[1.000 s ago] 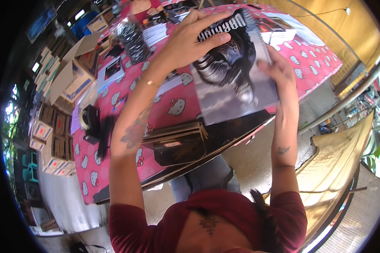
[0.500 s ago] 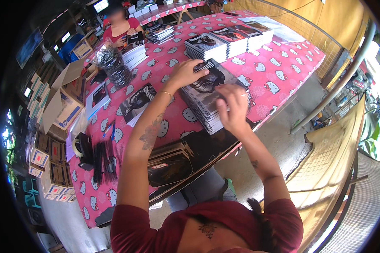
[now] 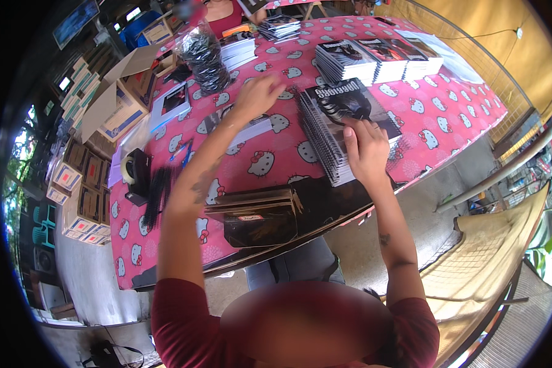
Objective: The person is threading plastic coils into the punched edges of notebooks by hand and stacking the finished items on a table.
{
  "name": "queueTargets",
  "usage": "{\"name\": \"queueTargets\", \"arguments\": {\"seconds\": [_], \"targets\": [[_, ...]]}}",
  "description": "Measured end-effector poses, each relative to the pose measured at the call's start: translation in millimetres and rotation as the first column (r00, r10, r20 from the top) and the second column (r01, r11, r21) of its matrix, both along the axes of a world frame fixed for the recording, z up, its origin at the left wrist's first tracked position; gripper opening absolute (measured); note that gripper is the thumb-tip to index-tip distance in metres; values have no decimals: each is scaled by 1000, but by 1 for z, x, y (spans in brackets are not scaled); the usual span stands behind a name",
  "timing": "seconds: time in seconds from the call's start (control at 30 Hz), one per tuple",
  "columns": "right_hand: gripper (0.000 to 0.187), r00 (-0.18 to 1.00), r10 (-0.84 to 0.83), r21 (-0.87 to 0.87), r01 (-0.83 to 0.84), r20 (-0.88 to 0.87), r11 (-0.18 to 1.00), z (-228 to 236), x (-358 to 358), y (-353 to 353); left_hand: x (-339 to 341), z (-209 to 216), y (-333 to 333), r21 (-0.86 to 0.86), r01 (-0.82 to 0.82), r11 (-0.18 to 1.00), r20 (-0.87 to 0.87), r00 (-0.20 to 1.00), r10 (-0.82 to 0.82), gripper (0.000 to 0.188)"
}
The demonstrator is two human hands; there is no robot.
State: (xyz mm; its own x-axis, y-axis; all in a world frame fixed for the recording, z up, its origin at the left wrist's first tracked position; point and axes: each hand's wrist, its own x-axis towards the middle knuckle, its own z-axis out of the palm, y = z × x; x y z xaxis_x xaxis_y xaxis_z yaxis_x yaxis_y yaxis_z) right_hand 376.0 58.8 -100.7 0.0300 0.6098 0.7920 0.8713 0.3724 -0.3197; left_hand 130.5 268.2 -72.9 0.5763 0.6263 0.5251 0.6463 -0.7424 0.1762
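My right hand (image 3: 367, 149) lies flat on top of a stack of spiral-bound notebooks (image 3: 340, 126) with dark covers, on the red patterned tablecloth (image 3: 448, 116). My left hand (image 3: 257, 93) hovers with fingers spread over loose sheets (image 3: 242, 129) to the left of the stack and holds nothing. More notebook stacks (image 3: 374, 60) stand further back on the table.
A black binding machine (image 3: 260, 218) sits at the near table edge. A clear bag of black spiral coils (image 3: 202, 58), open cardboard boxes (image 3: 119, 101), a tape dispenser (image 3: 135, 175) and black combs (image 3: 156, 196) are on the left. Another person (image 3: 218, 12) is at the far side.
The notebook that both hands held up a second ago has been laid on the stack. My left hand has let go and moved left toward the loose sheets; my right hand stays on the cover.
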Motion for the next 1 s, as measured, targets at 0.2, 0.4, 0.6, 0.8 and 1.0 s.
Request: {"name": "queueTargets", "arguments": {"seconds": [0.2, 0.4, 0.6, 0.8, 1.0], "targets": [[36, 900, 432, 198, -412, -66, 889, 15, -80, -39, -152, -108, -47, 70, -168, 983, -268, 946, 181, 31], [61, 805, 440, 37, -465, -398, 885, -22, -126, -21, -142, -15, -112, 188, -258, 948, 78, 966, 247, 28], [30, 397, 433, 6, -731, -809, 682, -55, -113, -41, -100, 75, -228, 26, -49, 998, 152, 987, 44, 20], [25, 428, 331, -73, -696, -841, 715, -70, -115, -69, -89, 72, -263, 60, 17, 998, 74, 997, -21, 22], [27, 552, 333, -164, -666, -764, 728, -69, -120, -62, -91, 88, -272, 57, 11, 998, -12, 1000, -10, 23]]}}
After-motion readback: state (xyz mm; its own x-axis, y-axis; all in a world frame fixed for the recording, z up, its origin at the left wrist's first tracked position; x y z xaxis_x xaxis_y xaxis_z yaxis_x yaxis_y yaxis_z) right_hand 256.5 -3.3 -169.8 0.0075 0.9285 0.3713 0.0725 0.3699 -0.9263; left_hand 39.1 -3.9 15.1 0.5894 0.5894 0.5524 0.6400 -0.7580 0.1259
